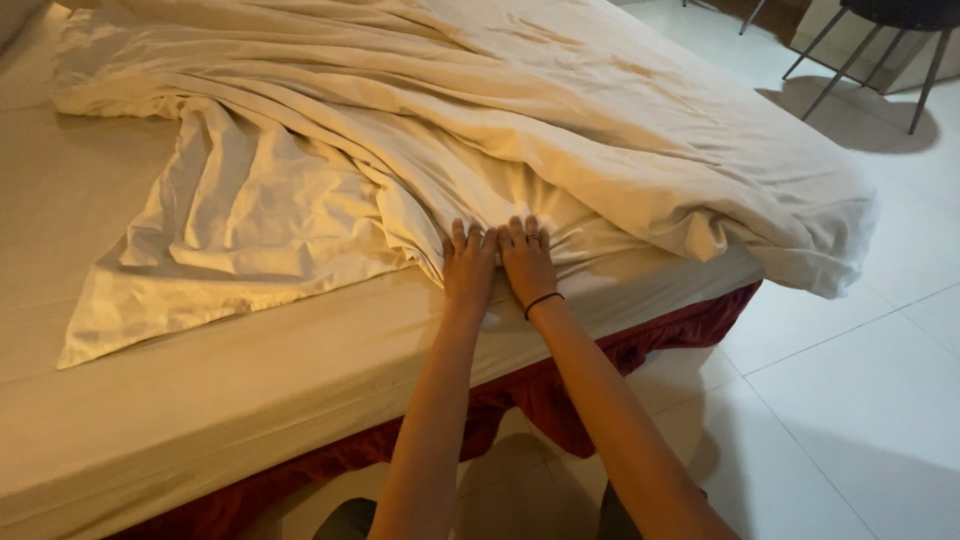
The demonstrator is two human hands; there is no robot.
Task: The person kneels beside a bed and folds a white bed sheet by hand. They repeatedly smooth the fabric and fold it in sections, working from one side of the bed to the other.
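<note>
both hands side by side, palms down, at the near edge of the bed. left hand (468, 268) & right hand (527, 262) have fingers curled into the bunched edge of a cream duvet (560, 120), gripping the folds. right wrist has a thin black band (543, 300). duvet lies rumpled across the mattress (250, 390), one corner hanging off the far side over the white tile floor (860, 400). dark red bed skirt (540, 395) below the mattress. chair legs (870, 60) top right, well apart.
</note>
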